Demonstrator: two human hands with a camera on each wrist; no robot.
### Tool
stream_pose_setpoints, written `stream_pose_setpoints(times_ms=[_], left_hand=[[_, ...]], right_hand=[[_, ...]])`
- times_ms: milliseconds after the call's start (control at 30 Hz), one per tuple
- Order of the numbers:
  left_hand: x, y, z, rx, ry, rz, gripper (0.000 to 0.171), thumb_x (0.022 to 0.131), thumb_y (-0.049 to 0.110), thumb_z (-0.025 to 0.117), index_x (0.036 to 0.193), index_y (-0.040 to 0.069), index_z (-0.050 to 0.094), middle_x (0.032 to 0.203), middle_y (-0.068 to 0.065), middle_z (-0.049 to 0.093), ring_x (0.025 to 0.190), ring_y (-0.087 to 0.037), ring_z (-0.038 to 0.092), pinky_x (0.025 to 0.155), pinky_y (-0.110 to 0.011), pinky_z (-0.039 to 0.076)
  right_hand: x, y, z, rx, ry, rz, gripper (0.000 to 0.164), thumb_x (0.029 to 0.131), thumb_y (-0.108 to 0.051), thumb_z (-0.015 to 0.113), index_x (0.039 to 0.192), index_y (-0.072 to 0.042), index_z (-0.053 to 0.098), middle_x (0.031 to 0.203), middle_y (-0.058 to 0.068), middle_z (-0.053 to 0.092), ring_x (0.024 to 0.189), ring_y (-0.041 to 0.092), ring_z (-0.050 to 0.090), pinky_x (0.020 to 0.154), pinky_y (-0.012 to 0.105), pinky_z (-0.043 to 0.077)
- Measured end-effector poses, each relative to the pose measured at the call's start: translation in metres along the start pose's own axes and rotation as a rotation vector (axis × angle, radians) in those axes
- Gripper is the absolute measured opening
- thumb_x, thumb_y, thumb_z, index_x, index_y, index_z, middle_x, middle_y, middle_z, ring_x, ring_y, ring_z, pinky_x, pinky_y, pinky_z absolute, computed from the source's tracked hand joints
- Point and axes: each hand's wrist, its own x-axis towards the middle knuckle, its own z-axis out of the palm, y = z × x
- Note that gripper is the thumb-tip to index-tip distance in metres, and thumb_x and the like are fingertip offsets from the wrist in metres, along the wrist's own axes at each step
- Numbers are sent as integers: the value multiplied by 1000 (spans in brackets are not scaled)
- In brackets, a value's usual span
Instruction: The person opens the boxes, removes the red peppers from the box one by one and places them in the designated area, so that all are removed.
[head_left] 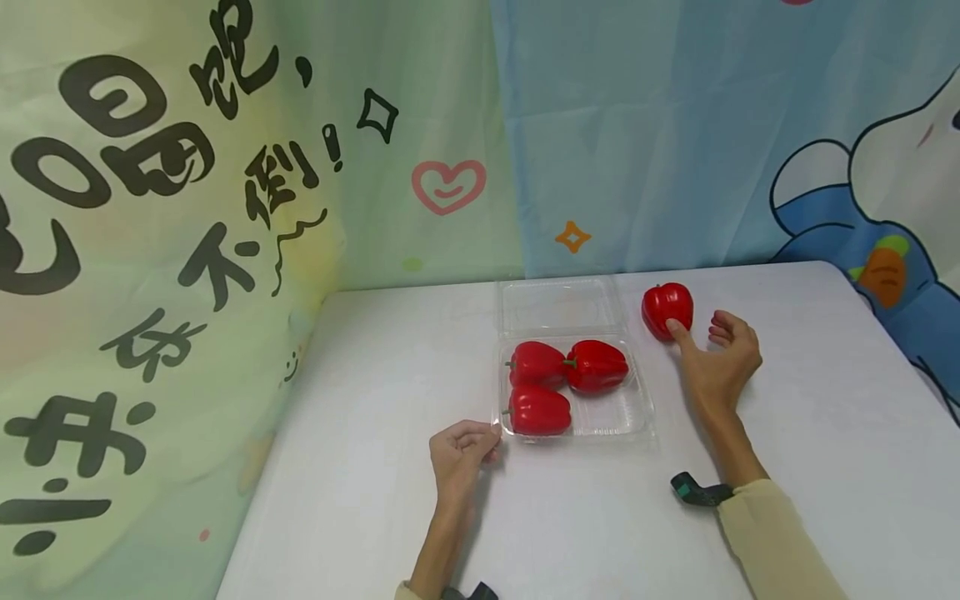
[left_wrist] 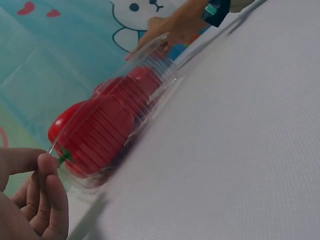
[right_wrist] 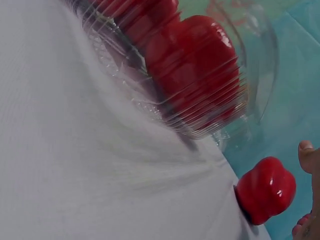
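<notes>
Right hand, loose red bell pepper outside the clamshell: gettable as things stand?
Probably yes. The right hand is close beside the loose red bell pepper, not wrapped around anything, and nothing visible blocks the way. The open clear plastic clamshell sits off to the pepper's other side.

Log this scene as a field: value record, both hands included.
left_hand: left hand pinches clear container at near-left corner
right_hand: right hand beside loose pepper, not gripping it
container_contents: three red peppers
lid: lid open, folded toward backdrop
loose_pepper_location: white table, right of container
</notes>
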Motion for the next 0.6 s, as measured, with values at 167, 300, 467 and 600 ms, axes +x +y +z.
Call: stream_pose_setpoints(times_ms=[167, 300, 467, 600], left_hand=[[0, 1, 0, 3, 2, -1, 12, 93, 6, 83, 95, -5, 78, 87, -23, 81, 64, -14, 71, 68, -22, 62], [0, 1, 0, 6, 8, -6, 12, 93, 5, 83, 95, -5, 78, 87, -23, 82, 64, -13, 71, 68, -22, 62], [1, 1, 0, 6, 14, -12, 10, 93, 5, 83, 95, -4, 78, 87, -22, 82, 64, -13, 71, 67, -21, 62], [0, 0, 1, 4, 12, -7, 11, 93, 5, 83, 95, -4, 78, 87, -22, 81, 63, -13, 71, 67, -22, 62]], right_hand=[[-1, -4, -7, -2, -16, -146, 64, 96, -37, 84, 150, -10, 62, 150, 10, 65, 128, 24, 63, 118, 48, 55], [-1, 1, -10, 15, -47, -302, 62, 91, -29, 90, 146, -10, 67, 146, 10, 69, 118, 14, 63, 114, 38, 57], [-1, 2, -12, 60, -163, -402, 63, 87, -17, 93, 145, -12, 69, 144, 12, 70, 114, 0, 59, 111, 10, 46], [-2, 0, -13, 104, -275, -446, 61, 87, -7, 91, 144, -12, 70, 140, 16, 71, 114, -1, 61, 111, 6, 44]])
